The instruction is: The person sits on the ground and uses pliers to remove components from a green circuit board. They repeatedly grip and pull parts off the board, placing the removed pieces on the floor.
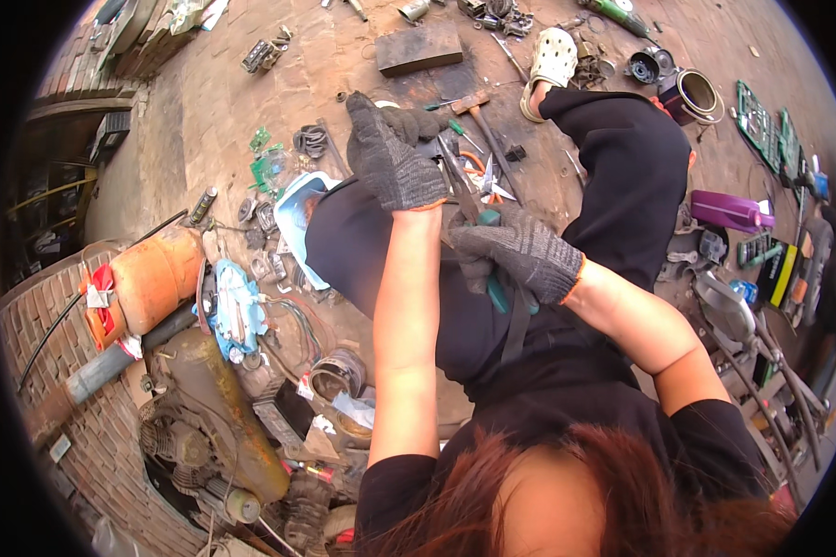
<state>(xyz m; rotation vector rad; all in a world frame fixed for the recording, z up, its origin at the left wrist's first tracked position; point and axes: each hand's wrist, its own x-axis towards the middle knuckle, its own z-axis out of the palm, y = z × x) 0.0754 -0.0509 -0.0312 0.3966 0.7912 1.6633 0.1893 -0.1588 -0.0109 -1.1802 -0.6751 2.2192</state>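
Both my hands wear grey knitted gloves with orange cuffs. My right hand (520,252) is closed around pliers with teal handles (498,294), one handle end poking out below the fingers. My left hand (392,156) is farther forward, with its fingers curled around something mostly hidden by the glove. Beyond the right hand, orange-handled scissors (498,184) lie on the ground. A hammer (494,139) with a dark handle lies past them, beside a green-handled screwdriver (467,137).
A dark metal block (419,49) sits ahead on the brick ground. To the left are an orange gas cylinder (158,274), a rusty yellowish cylinder (215,408) and loose scrap. An open tin (694,97), a green tool case (758,127) and a purple box (729,211) stand right.
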